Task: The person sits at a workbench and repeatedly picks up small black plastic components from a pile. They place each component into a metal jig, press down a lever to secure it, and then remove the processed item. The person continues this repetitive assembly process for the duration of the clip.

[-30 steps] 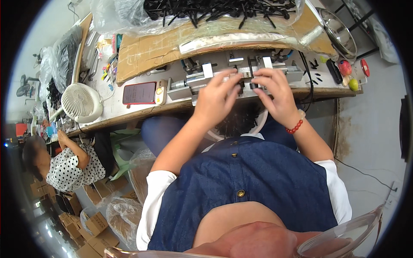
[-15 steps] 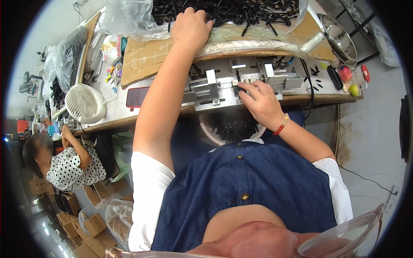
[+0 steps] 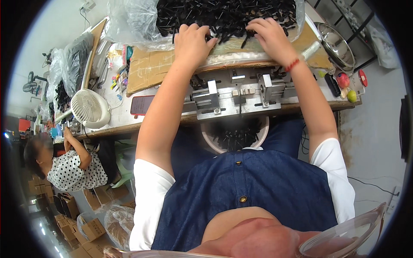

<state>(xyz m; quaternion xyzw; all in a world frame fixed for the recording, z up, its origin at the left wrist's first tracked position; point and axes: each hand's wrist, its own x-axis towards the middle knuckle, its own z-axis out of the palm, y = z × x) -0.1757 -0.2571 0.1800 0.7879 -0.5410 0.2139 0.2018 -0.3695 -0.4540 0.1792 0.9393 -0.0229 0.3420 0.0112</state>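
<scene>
My left hand (image 3: 192,46) is at the near left edge of a heap of black, thin-stemmed plastic parts (image 3: 228,17). Its fingers curl around, with dark pieces by the thumb; what they hold is hidden. Over the heap's right side, my right hand (image 3: 272,39) reaches inward, fingers stretched out and thumb apart. Between my forearms stands a metal fixture (image 3: 226,112) with two side blocks and a small slotted holder (image 3: 243,92) in the middle. A slender dark piece (image 3: 240,103), partly blurred, points down from the holder toward a round pale bin (image 3: 205,136) containing black parts.
Cardboard (image 3: 150,66) and clear plastic (image 3: 129,23) lie under and beside the heap. Left are a phone (image 3: 141,105) and a white fan (image 3: 89,108); right, a steel bowl (image 3: 337,45) and a green fruit (image 3: 352,96). Another person (image 3: 77,170) sits at far left.
My right hand has left the fixture's middle and moved up to the heap. My left hand has drawn slightly back toward me. The slender dark piece now points down at the fixture's front.
</scene>
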